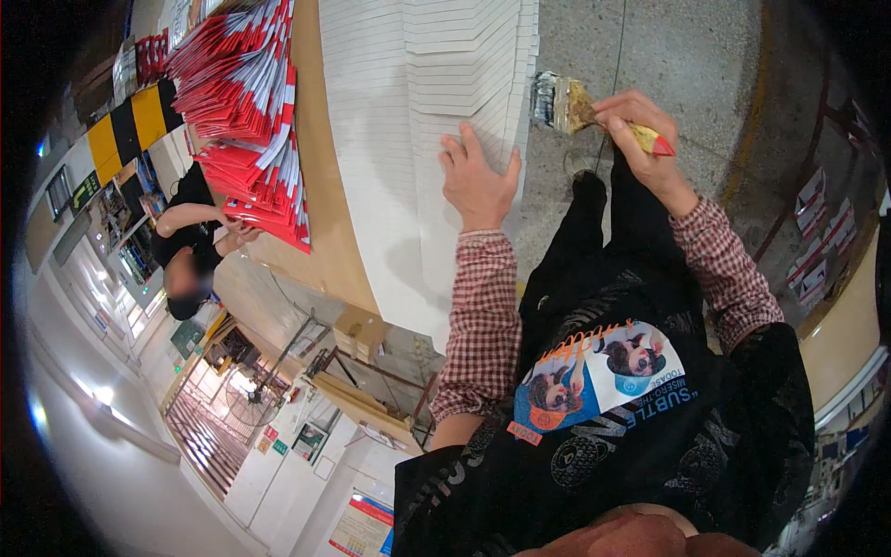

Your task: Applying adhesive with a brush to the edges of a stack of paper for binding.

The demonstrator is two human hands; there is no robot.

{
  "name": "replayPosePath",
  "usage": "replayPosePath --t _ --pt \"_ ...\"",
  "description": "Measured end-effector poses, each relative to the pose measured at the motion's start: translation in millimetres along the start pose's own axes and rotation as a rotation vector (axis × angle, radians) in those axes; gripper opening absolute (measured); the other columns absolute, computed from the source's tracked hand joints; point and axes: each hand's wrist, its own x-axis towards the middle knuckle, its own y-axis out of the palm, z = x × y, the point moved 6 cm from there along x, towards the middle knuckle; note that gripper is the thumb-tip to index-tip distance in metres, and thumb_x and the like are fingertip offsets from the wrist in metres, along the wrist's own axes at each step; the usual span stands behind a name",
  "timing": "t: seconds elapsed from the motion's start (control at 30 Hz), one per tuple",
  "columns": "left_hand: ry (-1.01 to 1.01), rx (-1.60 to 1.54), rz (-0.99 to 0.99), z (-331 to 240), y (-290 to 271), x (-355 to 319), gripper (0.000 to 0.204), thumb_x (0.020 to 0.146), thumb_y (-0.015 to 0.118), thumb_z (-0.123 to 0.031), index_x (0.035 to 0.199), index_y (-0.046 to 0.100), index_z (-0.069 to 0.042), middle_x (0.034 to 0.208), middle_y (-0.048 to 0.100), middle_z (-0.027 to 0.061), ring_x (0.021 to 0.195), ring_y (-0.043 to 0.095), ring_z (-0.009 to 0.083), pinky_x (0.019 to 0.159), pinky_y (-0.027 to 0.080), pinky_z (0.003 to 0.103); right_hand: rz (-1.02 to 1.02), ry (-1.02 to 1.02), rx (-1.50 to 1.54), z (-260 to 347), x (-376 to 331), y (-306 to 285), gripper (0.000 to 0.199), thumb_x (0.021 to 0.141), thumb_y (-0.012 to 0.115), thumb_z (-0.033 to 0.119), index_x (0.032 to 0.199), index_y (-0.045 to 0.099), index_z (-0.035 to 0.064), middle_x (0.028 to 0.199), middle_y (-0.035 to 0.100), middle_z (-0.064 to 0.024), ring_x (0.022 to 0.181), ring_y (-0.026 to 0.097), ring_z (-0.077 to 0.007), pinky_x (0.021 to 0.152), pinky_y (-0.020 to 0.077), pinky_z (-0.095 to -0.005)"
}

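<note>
My right hand [645,148] grips the handle of a flat paintbrush [577,105], which has a worn yellow handle with a red end. Its bristles, dark and whitish, point left towards the edge of a spread of white paper sheets [371,121]. The sheets overlap in staggered rows, so their edges show as many thin lines. On the near part of the sheets rests my left hand [479,186], palm down with the fingers apart and nothing held. Whether the bristles touch the paper edge I cannot tell.
Left of the sheets runs a brown tabletop [325,167] bearing a fanned heap of red-and-white folded pieces [251,139]. Across it, another person [190,241] in black has hands at that heap. Speckled floor [687,56] lies to the right; cardboard boxes [360,334] stand beyond the table.
</note>
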Motion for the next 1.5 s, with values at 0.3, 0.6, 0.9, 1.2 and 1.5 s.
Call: replayPosePath --t 0.3,0.6,0.9,1.2,1.5 --pt "-0.201 0.111 -0.077 13.6 22.9 -58.2 0.104 0.072 0.07 -0.05 0.146 0.015 -0.001 0.145 0.013 0.0359 0.135 0.014 0.0496 0.108 0.015 0.057 -0.104 0.097 0.035 5.1 -25.4 -7.1 0.012 0.086 0.057 0.007 0.081 0.063 -0.0024 0.09 0.065 -0.0131 0.082 0.062 -0.0194 0.07 0.0486 -0.0295" --pt "0.018 -0.155 0.168 46.0 -11.4 -43.9 0.081 0.078 0.063 -0.047 0.141 0.034 -0.005 0.135 0.037 0.035 0.121 0.04 0.0526 0.098 0.039 0.047 -0.127 -0.053 0.016 3.4 -8.8 8.8 0.01 0.086 0.058 0.006 0.081 0.062 -0.0019 0.088 0.065 -0.0123 0.08 0.061 -0.0193 0.069 0.0476 -0.0285" --pt "0.043 -0.193 0.201 43.4 -14.8 -41.2 0.08 0.076 0.063 -0.047 0.139 0.038 -0.003 0.132 0.042 0.0348 0.118 0.047 0.046 0.095 0.042 0.044 -0.014 -0.072 -0.023 9.7 -27.8 23.4 0.009 0.086 0.058 0.006 0.083 0.062 -0.0015 0.09 0.064 -0.0113 0.08 0.061 -0.0191 0.07 0.0477 -0.0283" --pt "0.05 -0.053 0.088 34.5 -2.6 -46.5 0.081 0.076 0.063 -0.051 0.136 0.042 -0.002 0.13 0.045 0.0336 0.118 0.051 0.0398 0.095 0.041 0.04 -0.008 -0.024 0.032 10.8 -48.8 36.4 0.01 0.086 0.057 0.006 0.083 0.062 -0.0026 0.089 0.064 -0.0124 0.084 0.062 -0.021 0.071 0.0483 -0.0305" --pt "-0.141 0.116 -0.194 29.5 35.1 -105.3 0.099 0.071 0.073 -0.047 0.144 0.024 -0.001 0.142 0.023 0.0365 0.131 0.021 0.0542 0.109 0.021 0.051 -0.136 0.074 0.023 20.3 -85.4 17.3 0.015 0.087 0.056 0.01 0.081 0.063 -0.0016 0.088 0.065 -0.0124 0.081 0.062 -0.0197 0.071 0.0484 -0.0301"
